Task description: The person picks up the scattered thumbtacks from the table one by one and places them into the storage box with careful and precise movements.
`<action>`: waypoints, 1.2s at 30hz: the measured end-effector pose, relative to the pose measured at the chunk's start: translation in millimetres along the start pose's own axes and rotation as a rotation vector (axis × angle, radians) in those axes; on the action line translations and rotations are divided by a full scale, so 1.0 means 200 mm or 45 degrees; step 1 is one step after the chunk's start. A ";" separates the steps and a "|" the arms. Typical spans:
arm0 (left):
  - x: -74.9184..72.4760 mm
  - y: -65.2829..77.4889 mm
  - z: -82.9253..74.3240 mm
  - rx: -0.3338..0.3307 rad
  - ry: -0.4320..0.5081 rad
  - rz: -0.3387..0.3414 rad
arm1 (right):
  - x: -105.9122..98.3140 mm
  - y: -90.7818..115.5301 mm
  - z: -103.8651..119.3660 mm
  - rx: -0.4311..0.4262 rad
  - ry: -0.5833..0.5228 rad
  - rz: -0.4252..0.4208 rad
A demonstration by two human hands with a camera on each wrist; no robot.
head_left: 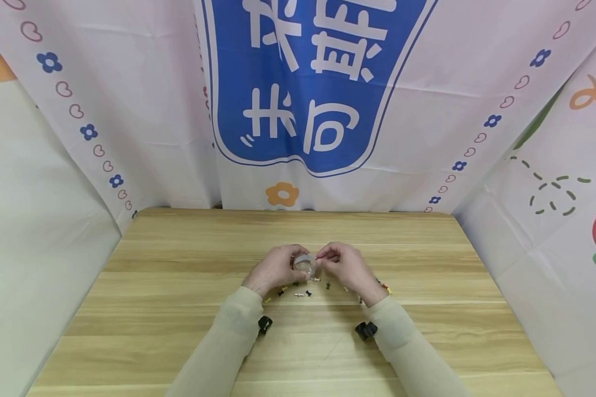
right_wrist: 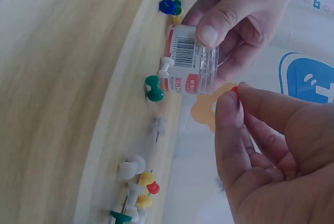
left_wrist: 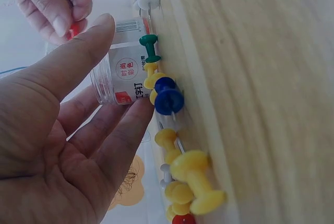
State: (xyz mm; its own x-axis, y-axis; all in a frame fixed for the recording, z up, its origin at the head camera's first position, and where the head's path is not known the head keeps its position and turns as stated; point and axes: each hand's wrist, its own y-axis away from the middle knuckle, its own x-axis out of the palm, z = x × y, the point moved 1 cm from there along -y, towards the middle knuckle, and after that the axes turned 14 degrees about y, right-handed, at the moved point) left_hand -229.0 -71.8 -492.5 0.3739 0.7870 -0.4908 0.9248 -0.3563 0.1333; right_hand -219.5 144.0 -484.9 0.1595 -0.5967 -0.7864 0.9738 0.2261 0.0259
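A small clear plastic jar with a printed label and barcode stands on the table, its open mouth upward. My left hand grips it around the side, thumb opposite the fingers. Just right of the rim, my right hand pinches a red push pin between thumb and index fingertip. Around the jar lie loose push pins: a green one and a white one close to its right side, a blue one and a large-looking yellow one nearer the left wrist.
The wooden table reaches back to a printed white curtain. More push pins, several white, yellow and red, lie scattered near the right wrist, including a white pair. Black wrist cameras sit beside both sleeves.
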 end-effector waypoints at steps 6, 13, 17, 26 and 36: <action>0.00 0.00 0.00 0.010 0.018 0.001 | 0.02 0.00 0.02 -0.047 0.020 0.069; 0.00 0.00 0.00 0.003 0.003 -0.002 | -0.04 0.01 0.00 -0.016 -0.012 0.045; 0.00 0.00 0.00 -0.007 0.007 -0.005 | -0.10 0.00 -0.04 0.007 -0.015 0.033; 0.00 0.00 -0.01 -0.017 0.008 -0.017 | -0.19 -0.01 -0.13 0.055 -0.031 0.021; 0.00 0.00 0.00 -0.012 0.010 -0.014 | -0.20 -0.03 -0.19 -0.116 0.389 0.015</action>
State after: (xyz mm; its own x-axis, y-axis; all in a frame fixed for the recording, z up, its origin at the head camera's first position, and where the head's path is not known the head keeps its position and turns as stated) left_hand -228.9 -71.1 -492.1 0.3645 0.7948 -0.4853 0.9294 -0.3432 0.1361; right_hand -237.1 195.6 -476.8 0.1012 -0.3381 -0.9356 0.9514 0.3079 -0.0083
